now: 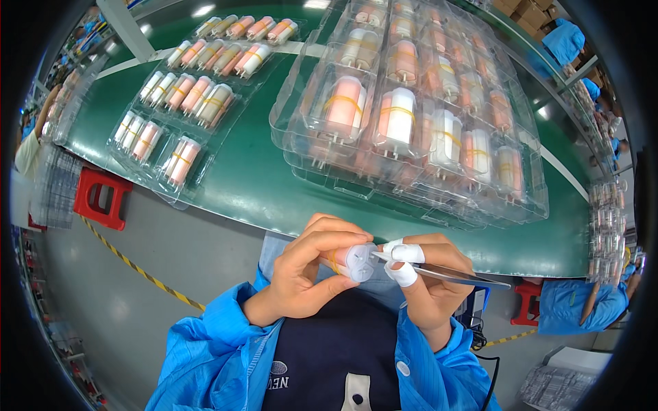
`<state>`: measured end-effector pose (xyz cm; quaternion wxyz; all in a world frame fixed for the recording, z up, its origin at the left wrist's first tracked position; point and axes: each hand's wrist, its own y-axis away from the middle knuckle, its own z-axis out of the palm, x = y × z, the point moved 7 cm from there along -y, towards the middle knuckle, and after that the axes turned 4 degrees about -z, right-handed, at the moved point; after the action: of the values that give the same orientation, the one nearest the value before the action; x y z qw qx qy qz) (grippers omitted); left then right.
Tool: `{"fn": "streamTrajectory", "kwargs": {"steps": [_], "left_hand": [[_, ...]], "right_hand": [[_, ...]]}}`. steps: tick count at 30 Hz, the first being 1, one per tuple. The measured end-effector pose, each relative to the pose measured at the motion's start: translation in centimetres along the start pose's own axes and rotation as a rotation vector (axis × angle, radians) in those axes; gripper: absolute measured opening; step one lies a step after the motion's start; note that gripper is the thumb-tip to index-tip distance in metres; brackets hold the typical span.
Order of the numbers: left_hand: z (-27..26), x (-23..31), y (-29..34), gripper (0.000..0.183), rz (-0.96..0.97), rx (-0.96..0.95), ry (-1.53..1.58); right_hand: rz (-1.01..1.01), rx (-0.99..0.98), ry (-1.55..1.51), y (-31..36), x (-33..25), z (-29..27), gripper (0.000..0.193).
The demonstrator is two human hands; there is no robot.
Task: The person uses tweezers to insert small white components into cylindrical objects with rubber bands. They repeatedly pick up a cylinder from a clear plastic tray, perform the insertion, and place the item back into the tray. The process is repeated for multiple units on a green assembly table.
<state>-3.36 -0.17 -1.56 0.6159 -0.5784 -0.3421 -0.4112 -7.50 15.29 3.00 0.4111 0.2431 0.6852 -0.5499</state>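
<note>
Your left grip (306, 266) pinches a pink, translucent-ended plastic cylinder (358, 262); your white-taped right grip (436, 282) pinches slim silver metal tweezers (466, 278) at its end.

Just below the middle of the frame I see light glinting off smooth metal tweezers (466, 277), beside a tube bundle (360, 262) with a translucent, faintly shiny plastic end, while the white finger wraps (404, 275) look matt, like tape or cloth. Across the top, the green work surface (250, 171) is smooth and glossy under thin, clear, shiny plastic trays (356, 186); the red stool (103, 198) at left looks like moulded plastic, and the blue jacket (205, 342) at the bottom is creased, mostly matt cloth.
</note>
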Motion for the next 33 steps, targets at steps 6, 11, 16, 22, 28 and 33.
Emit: {"fn": "streamTrajectory", "kwargs": {"steps": [6, 11, 16, 22, 28, 33], "left_hand": [[0.0, 0.4, -0.3, 0.044, 0.024, -0.016, -0.096], [0.2, -0.6, 0.1, 0.045, -0.105, 0.054, 0.093], [0.4, -0.1, 0.0, 0.048, -0.073, -0.001, 0.149], [0.4, -0.2, 0.3, 0.05, -0.168, 0.052, 0.178], [-3.9, 5.7, -0.6, 0.061, -0.093, 0.253, -0.084], [-5.2, 11.4, -8.2, 0.053, -0.054, 0.159, -0.409]], "right_hand": [[-0.012, -0.059, 0.085, -0.7, -0.6, 0.2, 0.015], [-0.015, -0.036, 0.057, -0.6, -0.3, 0.0, 0.016], [0.013, 0.151, -0.129, 0.8, 0.6, -1.0, 0.019], [-0.07, 0.193, -0.082, 1.0, -0.2, -2.2, 0.017], [-0.429, 0.458, 0.209, 1.9, -2.9, -11.6, 0.026], [-0.227, 0.815, -0.052, 3.5, 3.3, -19.4, 0.017]]}}
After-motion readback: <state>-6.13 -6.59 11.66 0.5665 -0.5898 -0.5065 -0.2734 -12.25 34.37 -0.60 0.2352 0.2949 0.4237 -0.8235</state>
